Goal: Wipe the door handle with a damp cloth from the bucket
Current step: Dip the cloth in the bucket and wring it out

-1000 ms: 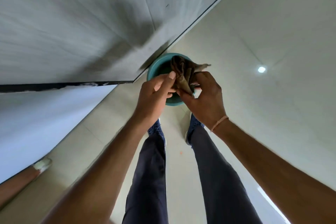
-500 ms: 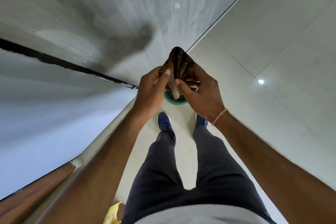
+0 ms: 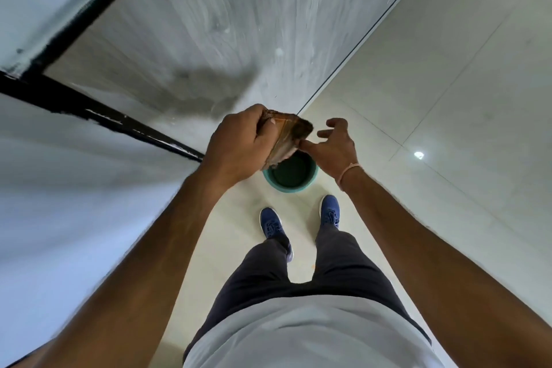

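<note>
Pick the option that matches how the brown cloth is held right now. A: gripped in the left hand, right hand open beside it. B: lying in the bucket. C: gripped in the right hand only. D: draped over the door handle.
A: the left hand is closed around the brown cloth, while the right hand has its fingers spread beside it, above the teal bucket on the floor.

An indoor room or hallway of a home or similar building, by its finishes: large glossy cream floor tiles (image 3: pixel 448 98) with thin grout lines reflect a ceiling light, a pale wood-grain panel (image 3: pixel 209 24) rises from the floor, and a teal bucket (image 3: pixel 310 181) stands on the tiles at the panel's foot.
</note>
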`<state>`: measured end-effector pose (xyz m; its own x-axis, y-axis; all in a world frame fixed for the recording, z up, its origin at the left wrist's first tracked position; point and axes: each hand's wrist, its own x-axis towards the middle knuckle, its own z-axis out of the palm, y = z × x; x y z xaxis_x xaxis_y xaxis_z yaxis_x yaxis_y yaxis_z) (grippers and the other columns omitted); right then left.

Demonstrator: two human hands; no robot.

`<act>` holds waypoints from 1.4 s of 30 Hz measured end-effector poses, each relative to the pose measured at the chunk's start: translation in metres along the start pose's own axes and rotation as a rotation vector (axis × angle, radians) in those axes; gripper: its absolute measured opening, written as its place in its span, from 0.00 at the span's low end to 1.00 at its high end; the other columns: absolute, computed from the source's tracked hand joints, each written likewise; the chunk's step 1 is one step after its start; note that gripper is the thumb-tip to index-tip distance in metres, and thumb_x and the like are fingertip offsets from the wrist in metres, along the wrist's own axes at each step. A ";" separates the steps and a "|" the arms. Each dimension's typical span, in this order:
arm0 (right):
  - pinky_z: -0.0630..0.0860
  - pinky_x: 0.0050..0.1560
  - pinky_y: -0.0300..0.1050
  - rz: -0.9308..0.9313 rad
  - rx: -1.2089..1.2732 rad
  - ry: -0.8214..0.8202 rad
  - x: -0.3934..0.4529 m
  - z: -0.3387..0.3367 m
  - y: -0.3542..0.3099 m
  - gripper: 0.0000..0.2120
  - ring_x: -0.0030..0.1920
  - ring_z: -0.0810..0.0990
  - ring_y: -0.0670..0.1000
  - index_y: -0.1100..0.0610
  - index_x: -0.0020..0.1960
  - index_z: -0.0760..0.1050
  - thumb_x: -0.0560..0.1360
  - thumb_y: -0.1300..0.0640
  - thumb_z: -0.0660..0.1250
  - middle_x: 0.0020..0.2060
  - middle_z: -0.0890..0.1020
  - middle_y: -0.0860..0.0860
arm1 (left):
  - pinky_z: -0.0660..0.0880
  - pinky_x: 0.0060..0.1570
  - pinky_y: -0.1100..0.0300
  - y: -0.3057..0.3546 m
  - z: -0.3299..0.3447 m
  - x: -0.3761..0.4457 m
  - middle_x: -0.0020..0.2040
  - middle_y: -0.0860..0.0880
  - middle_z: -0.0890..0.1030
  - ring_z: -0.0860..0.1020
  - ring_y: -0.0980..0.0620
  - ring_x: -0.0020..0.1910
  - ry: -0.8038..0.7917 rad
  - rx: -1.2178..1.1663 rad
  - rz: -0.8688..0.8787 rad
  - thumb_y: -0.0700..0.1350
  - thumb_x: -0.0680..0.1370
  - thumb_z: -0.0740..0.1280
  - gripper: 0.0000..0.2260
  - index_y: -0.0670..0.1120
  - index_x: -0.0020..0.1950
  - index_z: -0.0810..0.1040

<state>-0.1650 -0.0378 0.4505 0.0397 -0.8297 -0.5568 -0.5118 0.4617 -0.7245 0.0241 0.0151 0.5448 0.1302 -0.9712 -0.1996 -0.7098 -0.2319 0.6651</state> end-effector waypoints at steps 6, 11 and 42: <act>0.65 0.73 0.45 -0.326 -0.003 -0.323 0.005 -0.002 -0.023 0.37 0.74 0.69 0.48 0.47 0.71 0.76 0.63 0.60 0.78 0.75 0.73 0.48 | 0.67 0.35 0.52 0.019 -0.031 0.010 0.33 0.49 0.75 0.74 0.46 0.35 -0.197 0.096 0.076 0.50 0.80 0.60 0.12 0.49 0.37 0.70; 0.75 0.56 0.38 -0.321 -0.062 -0.397 0.006 -0.005 -0.036 0.24 0.51 0.80 0.37 0.53 0.58 0.84 0.62 0.51 0.76 0.50 0.85 0.42 | 0.69 0.35 0.52 0.019 -0.053 0.017 0.34 0.48 0.77 0.76 0.46 0.36 -0.183 0.213 0.099 0.49 0.83 0.62 0.13 0.49 0.39 0.72; 0.87 0.44 0.53 -0.093 0.061 -0.534 -0.028 -0.035 -0.099 0.12 0.40 0.87 0.61 0.66 0.56 0.83 0.75 0.60 0.75 0.44 0.86 0.64 | 0.72 0.77 0.43 -0.018 0.008 0.005 0.68 0.38 0.83 0.81 0.40 0.70 -0.478 -1.029 -0.367 0.70 0.83 0.53 0.35 0.45 0.68 0.84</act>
<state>-0.1451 -0.0711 0.5519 0.5207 -0.6008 -0.6066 -0.4350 0.4246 -0.7940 0.0322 0.0146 0.5261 -0.2162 -0.7693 -0.6012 0.2333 -0.6386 0.7333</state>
